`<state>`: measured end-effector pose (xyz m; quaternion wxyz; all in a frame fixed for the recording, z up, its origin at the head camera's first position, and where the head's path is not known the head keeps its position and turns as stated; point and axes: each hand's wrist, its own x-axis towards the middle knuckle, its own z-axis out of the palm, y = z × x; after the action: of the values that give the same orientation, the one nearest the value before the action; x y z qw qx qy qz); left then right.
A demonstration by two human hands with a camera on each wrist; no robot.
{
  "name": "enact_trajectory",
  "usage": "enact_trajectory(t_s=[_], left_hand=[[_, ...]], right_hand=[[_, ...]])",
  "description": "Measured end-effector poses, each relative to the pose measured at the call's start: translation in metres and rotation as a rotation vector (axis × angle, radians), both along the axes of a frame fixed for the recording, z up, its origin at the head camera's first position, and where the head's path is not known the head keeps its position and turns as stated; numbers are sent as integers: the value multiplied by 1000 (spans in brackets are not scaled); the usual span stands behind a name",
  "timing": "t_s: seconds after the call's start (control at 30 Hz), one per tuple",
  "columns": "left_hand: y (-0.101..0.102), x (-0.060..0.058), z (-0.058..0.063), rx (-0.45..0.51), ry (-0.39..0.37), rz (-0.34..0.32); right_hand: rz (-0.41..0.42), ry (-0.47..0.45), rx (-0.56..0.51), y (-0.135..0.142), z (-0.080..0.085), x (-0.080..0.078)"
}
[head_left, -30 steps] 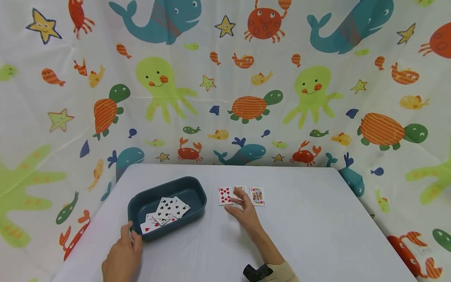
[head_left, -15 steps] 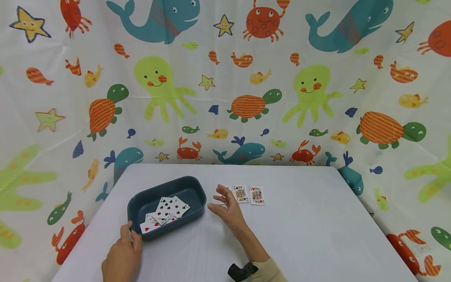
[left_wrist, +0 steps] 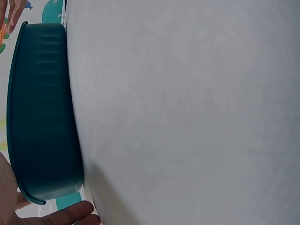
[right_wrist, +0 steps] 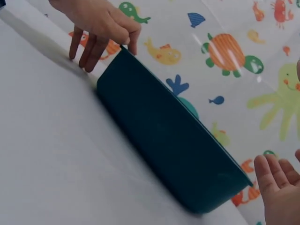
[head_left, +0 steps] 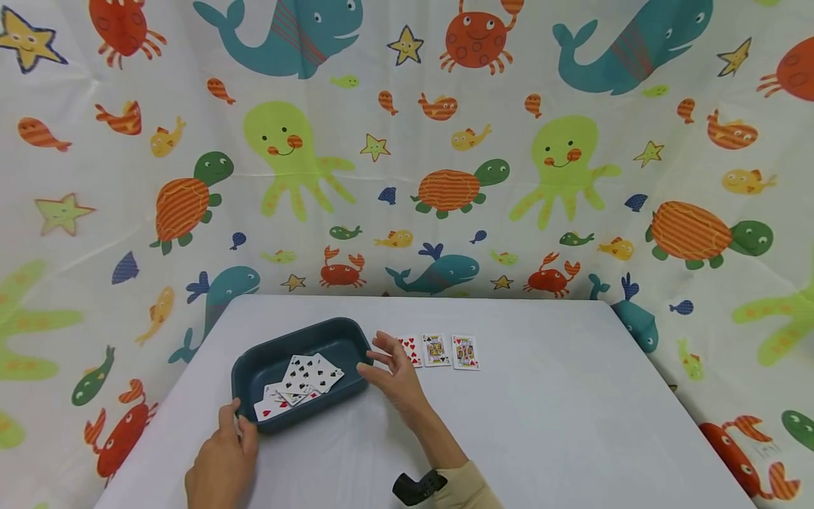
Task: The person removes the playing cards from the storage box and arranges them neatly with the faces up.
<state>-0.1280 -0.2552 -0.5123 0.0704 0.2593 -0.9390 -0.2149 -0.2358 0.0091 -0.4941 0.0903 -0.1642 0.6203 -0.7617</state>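
Observation:
A dark teal plastic tub (head_left: 318, 404) stands on the left half of the table, turned at a slant. Several playing cards (head_left: 302, 375), spades and hearts among them, lie face up inside it. My left hand (head_left: 222, 452) grips the rim at its near left corner; the right wrist view shows this hand (right_wrist: 101, 28) bent over the edge. At the tub's right end my right hand (head_left: 399, 382) holds nothing, fingers spread and slightly bent. In the right wrist view its fingers (right_wrist: 267, 173) come close to the tub's corner; whether they touch it I cannot tell.
Three cards lie face up in a row right of the tub: a hearts number card (head_left: 413, 350) partly behind my right hand, a face card (head_left: 437, 350) and a red-suited face card (head_left: 466, 352). Behind the white table (head_left: 572, 396) hangs a sea-animal curtain (head_left: 394, 127).
My right hand has moved left from over the row of cards to the tub's right end, uncovering the middle card. The left hand and the tub have stayed put.

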Motion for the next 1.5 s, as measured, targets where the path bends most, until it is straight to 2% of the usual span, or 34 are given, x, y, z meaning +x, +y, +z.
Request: enact_trajectory(t_s=[0.43, 0.7, 0.97, 1.17, 1.4, 1.5], left_hand=[[-3, 8, 8, -5, -3, -4], [-1, 10, 9, -8, -8, 18], [-3, 10, 5, -12, 13, 16], [-3, 10, 5, -4, 7, 15], [-2, 11, 5, -2, 0, 9], [-2, 11, 4, 8, -9, 0]], right_hand=[[89, 16, -12, -37, 14, 14], [126, 39, 37, -57, 15, 11], [117, 74, 140, -73, 13, 8], [93, 129, 261, -84, 14, 4], [91, 142, 389, -98, 16, 1], [65, 153, 463, -105, 16, -1]])
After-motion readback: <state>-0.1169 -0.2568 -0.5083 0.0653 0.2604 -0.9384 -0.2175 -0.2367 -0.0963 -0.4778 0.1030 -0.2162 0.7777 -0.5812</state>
